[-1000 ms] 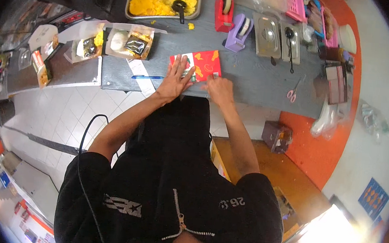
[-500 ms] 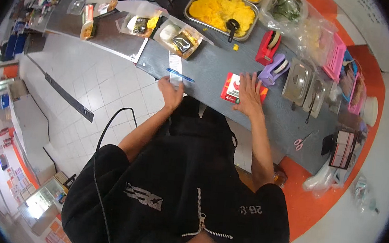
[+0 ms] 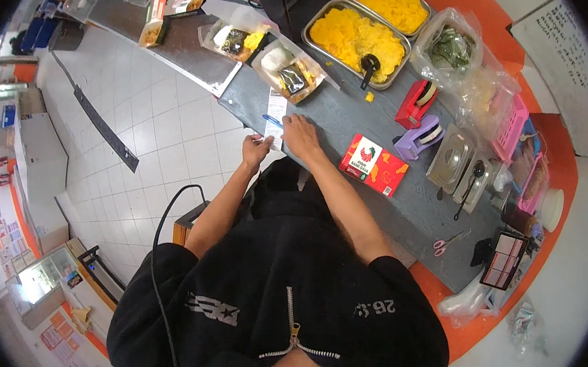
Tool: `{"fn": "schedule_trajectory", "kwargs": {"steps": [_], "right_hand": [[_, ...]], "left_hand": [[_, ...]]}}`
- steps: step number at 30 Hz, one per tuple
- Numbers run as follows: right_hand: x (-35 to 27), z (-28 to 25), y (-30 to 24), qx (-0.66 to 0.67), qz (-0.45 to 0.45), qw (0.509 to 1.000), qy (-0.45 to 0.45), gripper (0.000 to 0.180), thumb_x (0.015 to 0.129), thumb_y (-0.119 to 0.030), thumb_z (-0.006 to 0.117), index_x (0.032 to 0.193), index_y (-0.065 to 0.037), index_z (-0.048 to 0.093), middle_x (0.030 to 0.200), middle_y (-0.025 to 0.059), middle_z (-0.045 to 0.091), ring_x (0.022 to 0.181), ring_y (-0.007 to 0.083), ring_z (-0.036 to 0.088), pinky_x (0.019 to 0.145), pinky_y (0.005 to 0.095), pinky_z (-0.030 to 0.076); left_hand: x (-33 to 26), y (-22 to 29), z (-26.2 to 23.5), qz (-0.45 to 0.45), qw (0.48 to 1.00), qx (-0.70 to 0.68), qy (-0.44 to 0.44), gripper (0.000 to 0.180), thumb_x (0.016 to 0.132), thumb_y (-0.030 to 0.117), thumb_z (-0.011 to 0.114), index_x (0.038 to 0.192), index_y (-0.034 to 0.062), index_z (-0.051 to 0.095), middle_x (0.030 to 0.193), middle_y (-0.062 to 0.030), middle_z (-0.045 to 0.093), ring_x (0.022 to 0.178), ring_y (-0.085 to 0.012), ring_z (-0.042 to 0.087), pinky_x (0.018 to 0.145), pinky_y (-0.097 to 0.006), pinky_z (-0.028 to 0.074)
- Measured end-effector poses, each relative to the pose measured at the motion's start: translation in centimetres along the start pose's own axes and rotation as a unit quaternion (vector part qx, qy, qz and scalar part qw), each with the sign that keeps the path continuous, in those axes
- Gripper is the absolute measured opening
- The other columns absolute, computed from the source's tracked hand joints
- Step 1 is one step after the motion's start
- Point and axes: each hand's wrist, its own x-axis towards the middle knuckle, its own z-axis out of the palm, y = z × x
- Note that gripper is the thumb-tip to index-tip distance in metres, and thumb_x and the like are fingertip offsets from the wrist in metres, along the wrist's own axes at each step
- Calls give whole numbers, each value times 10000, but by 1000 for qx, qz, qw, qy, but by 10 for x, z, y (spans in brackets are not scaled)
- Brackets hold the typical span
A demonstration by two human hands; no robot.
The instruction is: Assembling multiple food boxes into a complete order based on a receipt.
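Hands left red box (image 3: pixel 374 165); now on paper slip (image 3: pixel 275 117), pen (image 3: pixel 272 120).

Location: food stall or takeaway counter. Indicators: steel trays of yellow rice (image 3: pixel 354 33) at 12 o'clock, filled meal boxes (image 3: pixel 291 73) at 11 o'clock, tape dispensers (image 3: pixel 418 117) and lidded condiment tins (image 3: pixel 452 155) at 2 o'clock on a grey worktop (image 3: pixel 341 128).

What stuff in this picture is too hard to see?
Head view:
- Paper slip: its writing is too small, and the right hand covers part.
- Left hand: fingers curl under, so any grip is hidden.
- Steel pot: its lid hides the contents.
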Motion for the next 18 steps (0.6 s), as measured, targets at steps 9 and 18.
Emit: {"fn": "schedule_trajectory", "kwargs": {"steps": [9, 18], "right_hand": [[-18, -59, 43, -25, 65, 997, 34, 205, 918, -184, 566, 1024, -24, 637, 1077, 173, 637, 1071, 354, 597, 852, 471, 523], [-161, -92, 45, 864, 156, 450, 162, 481, 984, -378, 577, 1307, -25, 529, 1155, 153, 648, 1058, 237, 643, 902, 416, 530]], "left_hand": [[-53, 91, -45, 112, 977, 104, -147, 526, 909, 86, 671, 1338, -25, 387, 1128, -148, 640, 978, -198, 620, 798, -304, 503], [-138, 217, 55, 96, 776, 97, -615, 548, 930, -49, 588, 1364, 48, 268, 1286, -150, 618, 1118, -159, 587, 927, -290, 478]]}}
